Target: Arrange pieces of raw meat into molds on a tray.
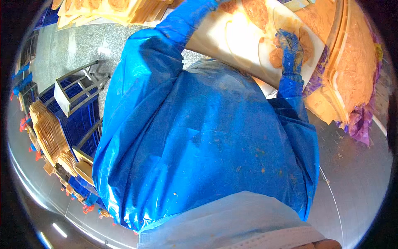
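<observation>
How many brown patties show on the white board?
3: one patty at the top edge beside the left hand, a second patty farther right, a third patty under the right hand. More may be hidden.

pale metal frame (pixel 62 98) at left, stack of thin tan boards (pixel 49 128) near it, grey floor (pixel 354 182) at right

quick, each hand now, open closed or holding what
Left hand: mostly cut off above, can't tell.
Right hand: at the meat, open or closed can't be told.
</observation>
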`<state>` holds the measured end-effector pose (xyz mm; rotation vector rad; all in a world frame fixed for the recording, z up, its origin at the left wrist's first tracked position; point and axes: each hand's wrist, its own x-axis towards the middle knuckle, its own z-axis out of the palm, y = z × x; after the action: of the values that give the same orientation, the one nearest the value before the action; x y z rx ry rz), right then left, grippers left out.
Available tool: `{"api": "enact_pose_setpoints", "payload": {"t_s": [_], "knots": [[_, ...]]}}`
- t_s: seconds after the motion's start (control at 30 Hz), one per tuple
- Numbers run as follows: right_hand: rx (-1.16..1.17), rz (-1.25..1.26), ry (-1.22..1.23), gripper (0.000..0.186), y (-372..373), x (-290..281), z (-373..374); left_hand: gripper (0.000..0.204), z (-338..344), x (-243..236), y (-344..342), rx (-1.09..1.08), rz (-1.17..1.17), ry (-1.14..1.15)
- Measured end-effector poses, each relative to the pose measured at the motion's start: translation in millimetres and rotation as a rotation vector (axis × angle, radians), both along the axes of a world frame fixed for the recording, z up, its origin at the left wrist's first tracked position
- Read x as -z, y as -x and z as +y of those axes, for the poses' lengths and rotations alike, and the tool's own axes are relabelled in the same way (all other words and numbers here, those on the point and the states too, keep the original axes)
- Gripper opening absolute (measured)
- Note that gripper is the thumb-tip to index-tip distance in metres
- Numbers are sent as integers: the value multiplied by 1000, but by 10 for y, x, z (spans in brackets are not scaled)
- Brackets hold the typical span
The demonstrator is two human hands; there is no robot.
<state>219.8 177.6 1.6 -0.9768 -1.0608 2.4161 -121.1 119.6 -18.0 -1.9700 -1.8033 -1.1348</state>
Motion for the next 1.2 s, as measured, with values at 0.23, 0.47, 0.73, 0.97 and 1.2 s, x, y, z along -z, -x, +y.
{"api": "enact_pose_setpoints", "payload": {"t_s": [0.23,0.47,0.73,0.97,1.2], "knots": [[26,-301,-947,22,231,-189,-354,81,306,-96,138,107,153,762],[117,-327,-1051,22,-18,-170,-188,80,-210,142,30,-629,433,401],[596,-247,-1020,21,-407,-552,808,83,-376,23,-476,-279,-3,371],[177,-376,-1802,17,-713,257,1695,65,-395,277,-555,-267,22,217],[-175,-305,-1324,21,-908,698,1307,47,-95,-77,-1456,147,-310,193]]}}
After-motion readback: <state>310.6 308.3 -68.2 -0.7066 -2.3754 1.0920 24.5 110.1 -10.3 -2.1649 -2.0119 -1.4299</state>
